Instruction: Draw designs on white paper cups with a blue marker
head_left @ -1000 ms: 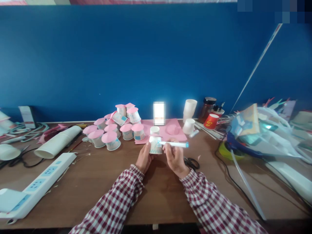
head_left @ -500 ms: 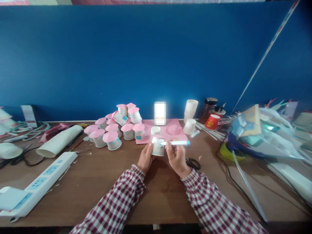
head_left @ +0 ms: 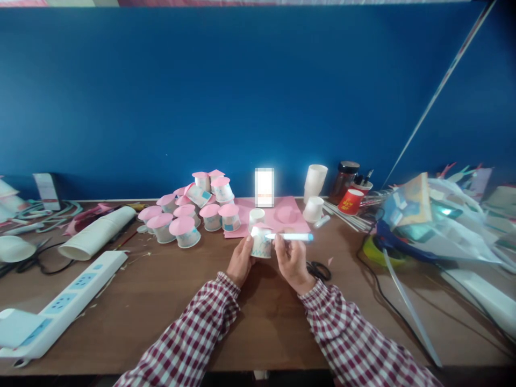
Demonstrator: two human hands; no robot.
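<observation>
My left hand [head_left: 240,262] grips a small white paper cup [head_left: 262,245] with blue zigzag lines, held upside down over the wooden table [head_left: 169,301]. My right hand [head_left: 292,262] is closed round a white marker with a blue end [head_left: 291,236], its tip against the top of the cup. Just behind stands another small white cup [head_left: 256,216] on a pink sheet of paper [head_left: 278,215]. A heap of several pink-lidded decorated cups [head_left: 189,212] lies to the left.
A white power strip [head_left: 52,312] and a roll of stacked white cups [head_left: 97,234] lie at the left. Black scissors [head_left: 319,270] rest beside my right hand. White cups [head_left: 314,183], a jar [head_left: 343,180], a red cup [head_left: 350,201] and a cluttered pile of plastic [head_left: 435,220] fill the right.
The cup has been turned slightly in my hands and the marker tip has shifted along it. The view has moved a little to the left.
</observation>
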